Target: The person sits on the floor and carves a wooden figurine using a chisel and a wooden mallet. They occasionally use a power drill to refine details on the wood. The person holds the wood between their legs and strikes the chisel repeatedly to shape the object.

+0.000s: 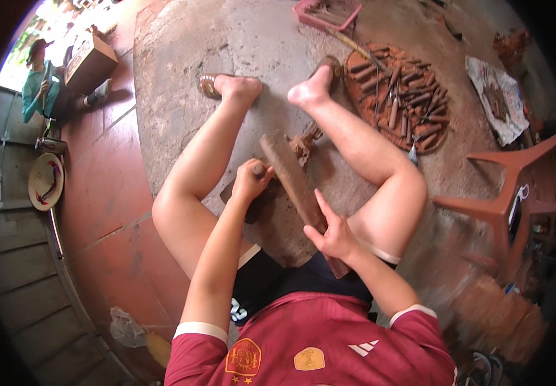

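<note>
My left hand [251, 180] is closed round a short round wooden handle [259, 170], its end showing above the fist; whatever lies at its lower end is hidden. My right hand [333, 233] holds a long flat wooden bat [296, 183] near its lower end, with the thumb across it and the index finger stretched along its edge. The bat slants between my knees, its far end up and left, close beside my left hand. Past the bat, a rough brown carved wood piece [301, 149] lies on the concrete, partly covered. A dark block [257, 207] sits below my left hand.
Right of my feet, a round tray [361, 96] carries several wooden-handled tools and reddish shavings. Beyond it is a pink basket [333, 24]. A sack [493, 103] and a brown plastic chair [522, 174] stand right. At far left, a person [40, 83] sits near a conical hat [45, 181].
</note>
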`<control>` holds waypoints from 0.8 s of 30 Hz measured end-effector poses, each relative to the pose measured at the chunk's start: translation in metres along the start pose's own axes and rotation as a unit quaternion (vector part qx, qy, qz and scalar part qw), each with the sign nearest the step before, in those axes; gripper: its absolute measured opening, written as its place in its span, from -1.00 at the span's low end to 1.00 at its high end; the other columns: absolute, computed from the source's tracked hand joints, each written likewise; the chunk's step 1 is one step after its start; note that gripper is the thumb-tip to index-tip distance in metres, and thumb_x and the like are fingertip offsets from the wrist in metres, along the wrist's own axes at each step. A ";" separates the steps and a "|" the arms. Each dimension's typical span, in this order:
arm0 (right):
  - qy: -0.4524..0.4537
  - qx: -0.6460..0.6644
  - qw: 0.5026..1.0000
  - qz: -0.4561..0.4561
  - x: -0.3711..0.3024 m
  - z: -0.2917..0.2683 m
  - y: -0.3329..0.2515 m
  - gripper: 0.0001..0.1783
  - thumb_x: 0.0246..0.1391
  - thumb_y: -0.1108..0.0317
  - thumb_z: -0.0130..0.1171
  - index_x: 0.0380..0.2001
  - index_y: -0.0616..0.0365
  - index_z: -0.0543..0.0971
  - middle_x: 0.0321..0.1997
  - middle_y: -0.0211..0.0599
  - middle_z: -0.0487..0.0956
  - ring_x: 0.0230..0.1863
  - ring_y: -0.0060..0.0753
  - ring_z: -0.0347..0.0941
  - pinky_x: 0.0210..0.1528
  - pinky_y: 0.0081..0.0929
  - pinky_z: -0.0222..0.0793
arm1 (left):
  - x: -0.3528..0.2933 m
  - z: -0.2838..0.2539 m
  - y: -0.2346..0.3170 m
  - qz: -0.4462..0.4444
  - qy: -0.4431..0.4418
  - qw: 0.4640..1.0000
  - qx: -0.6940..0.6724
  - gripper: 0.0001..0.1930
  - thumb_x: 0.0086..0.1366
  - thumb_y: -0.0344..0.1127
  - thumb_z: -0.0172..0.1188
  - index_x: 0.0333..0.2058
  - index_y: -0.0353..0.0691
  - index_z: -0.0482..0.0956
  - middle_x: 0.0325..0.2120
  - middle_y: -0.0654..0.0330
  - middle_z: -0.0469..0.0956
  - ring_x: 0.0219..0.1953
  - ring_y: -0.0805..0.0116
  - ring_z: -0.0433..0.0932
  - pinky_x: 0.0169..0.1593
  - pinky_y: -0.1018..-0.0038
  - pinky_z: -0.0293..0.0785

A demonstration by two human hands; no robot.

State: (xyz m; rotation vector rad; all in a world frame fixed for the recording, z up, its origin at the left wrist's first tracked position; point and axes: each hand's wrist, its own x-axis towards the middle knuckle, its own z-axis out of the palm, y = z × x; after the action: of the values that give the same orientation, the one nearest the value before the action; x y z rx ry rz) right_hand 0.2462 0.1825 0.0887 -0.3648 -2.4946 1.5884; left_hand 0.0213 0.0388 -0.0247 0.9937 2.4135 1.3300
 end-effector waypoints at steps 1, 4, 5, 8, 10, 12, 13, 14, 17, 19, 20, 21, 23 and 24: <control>0.001 0.020 1.000 0.013 -0.002 0.003 0.002 -0.08 -0.04 0.30 0.24 0.34 0.29 0.03 -0.04 0.39 0.49 0.00 0.28 0.47 -0.03 -0.16 0.48 | 0.001 0.002 0.000 -0.001 0.021 1.000 0.018 -0.90 0.04 -0.43 0.30 -0.49 -0.29 0.56 -0.53 0.03 0.52 -0.47 0.08 0.53 -0.32 0.33 0.47; 0.025 -0.017 0.998 -0.056 0.003 -0.004 -0.003 -0.07 -0.04 0.33 0.23 0.37 0.22 0.03 -0.20 0.30 0.54 -0.17 0.28 0.53 -0.15 -0.18 0.51 | 0.000 0.001 0.002 -0.012 0.024 0.999 0.018 -0.79 0.09 -0.24 0.38 -0.52 -0.26 0.61 -0.53 0.05 0.54 -0.49 0.08 0.53 -0.34 0.31 0.47; 0.010 -0.035 0.998 -0.056 0.004 -0.009 -0.004 -0.09 -0.03 0.35 0.22 0.36 0.23 0.05 -0.17 0.31 0.54 -0.16 0.26 0.53 -0.13 -0.20 0.50 | 0.001 0.002 0.001 -0.016 0.020 1.000 0.003 -0.78 0.09 -0.24 0.38 -0.54 -0.27 0.60 -0.53 0.05 0.54 -0.49 0.08 0.53 -0.34 0.32 0.47; -0.025 -0.069 0.994 -0.079 0.012 -0.015 -0.005 -0.13 -0.03 0.41 0.21 0.35 0.25 0.10 -0.16 0.32 0.53 -0.18 0.20 0.55 -0.13 -0.23 0.48 | 0.001 0.001 -0.009 0.022 0.031 0.999 0.003 -0.82 0.07 -0.30 0.36 -0.51 -0.27 0.59 -0.53 0.04 0.53 -0.48 0.07 0.53 -0.33 0.31 0.48; -0.035 -0.083 0.993 -0.078 0.018 -0.012 -0.003 -0.11 -0.05 0.39 0.22 0.37 0.06 0.11 -0.39 0.14 0.51 -0.39 0.13 0.51 -0.29 -0.18 0.47 | -0.002 0.003 -0.014 0.002 0.022 1.000 0.003 -0.87 0.04 -0.38 0.33 -0.45 -0.28 0.60 -0.49 0.02 0.55 -0.43 0.06 0.56 -0.30 0.31 0.49; -0.042 -0.095 0.993 -0.059 0.017 -0.012 0.001 -0.09 -0.05 0.33 0.22 0.39 -0.11 0.09 -0.57 0.01 0.47 -0.54 0.07 0.47 -0.40 -0.15 0.45 | 0.004 0.006 0.003 -0.001 0.009 1.000 -0.026 -0.85 0.02 -0.41 0.31 -0.38 -0.29 0.62 -0.43 0.00 0.58 -0.37 0.06 0.59 -0.24 0.32 0.51; -0.043 -0.099 0.993 -0.053 0.014 -0.010 0.002 -0.09 -0.05 0.32 0.22 0.39 -0.13 0.09 -0.58 0.02 0.47 -0.55 0.07 0.47 -0.40 -0.15 0.46 | 0.007 0.008 0.003 -0.001 -0.007 1.000 -0.011 -0.83 0.02 -0.41 0.30 -0.36 -0.28 0.63 -0.42 -0.01 0.59 -0.34 0.05 0.60 -0.21 0.32 0.52; -0.055 -0.098 0.991 -0.066 0.018 -0.006 -0.003 -0.09 -0.05 0.30 0.22 0.39 -0.15 0.09 -0.59 0.02 0.47 -0.55 0.07 0.48 -0.41 -0.15 0.47 | 0.005 0.013 -0.037 0.012 0.020 1.000 -0.005 -0.86 0.03 -0.43 0.30 -0.38 -0.29 0.63 -0.43 -0.02 0.58 -0.37 0.06 0.59 -0.24 0.30 0.51; -0.107 -0.060 0.992 -0.030 0.027 -0.013 -0.022 -0.11 -0.09 0.37 0.21 0.36 -0.11 0.15 -0.48 0.09 0.54 -0.48 0.08 0.51 -0.40 -0.18 0.45 | 0.002 0.015 -0.054 0.041 0.024 0.999 0.023 -0.89 0.05 -0.43 0.30 -0.41 -0.29 0.62 -0.46 -0.02 0.57 -0.40 0.08 0.57 -0.28 0.27 0.49; -0.148 -0.070 0.985 -0.060 0.046 -0.005 -0.030 -0.18 -0.13 0.27 0.18 0.30 -0.07 0.22 -0.53 0.06 0.54 -0.42 0.10 0.54 -0.35 -0.09 0.49 | 0.005 0.001 -0.027 0.042 0.020 0.998 0.045 -0.90 0.06 -0.42 0.30 -0.42 -0.29 0.61 -0.47 -0.01 0.56 -0.41 0.09 0.56 -0.29 0.28 0.48; -0.175 -0.034 0.982 -0.067 0.057 -0.005 -0.044 -0.22 -0.16 0.24 0.19 0.24 -0.06 0.28 -0.46 0.08 0.56 -0.39 0.11 0.55 -0.32 -0.07 0.50 | 0.005 0.001 -0.025 0.038 0.017 0.998 0.044 -0.90 0.07 -0.42 0.30 -0.42 -0.29 0.61 -0.47 -0.01 0.56 -0.41 0.10 0.56 -0.30 0.28 0.48; -0.151 -0.037 0.980 -0.127 0.063 0.003 -0.042 -0.31 -0.18 0.24 0.20 0.14 -0.01 0.37 -0.38 0.05 0.59 -0.33 0.09 0.57 -0.25 -0.05 0.50 | 0.012 0.017 -0.025 0.037 0.003 0.999 0.030 -0.90 0.07 -0.41 0.30 -0.43 -0.29 0.61 -0.48 0.00 0.56 -0.42 0.10 0.55 -0.30 0.28 0.47; -0.210 -0.144 0.940 -0.226 0.083 0.018 -0.082 -0.41 -0.17 0.21 0.19 0.03 0.05 0.44 -0.33 0.02 0.60 -0.27 0.03 0.57 -0.19 -0.09 0.49 | 0.009 0.014 -0.016 0.023 0.019 0.999 0.032 -0.90 0.08 -0.41 0.31 -0.43 -0.29 0.60 -0.49 0.00 0.55 -0.43 0.12 0.54 -0.31 0.28 0.46; -0.214 -0.175 0.935 -0.221 0.086 0.030 -0.088 -0.41 -0.18 0.20 0.20 0.03 0.05 0.44 -0.32 0.02 0.60 -0.26 0.04 0.57 -0.18 -0.08 0.48 | 0.016 0.036 -0.005 0.039 -0.001 0.999 0.010 -0.90 0.08 -0.40 0.31 -0.44 -0.29 0.60 -0.49 0.01 0.55 -0.44 0.12 0.54 -0.32 0.29 0.46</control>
State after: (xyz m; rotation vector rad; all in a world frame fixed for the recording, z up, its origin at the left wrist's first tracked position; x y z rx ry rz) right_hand 0.1458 0.1454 0.1561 0.5361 -2.8965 1.1325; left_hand 0.0238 0.0715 -0.0469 1.1058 2.4146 1.3316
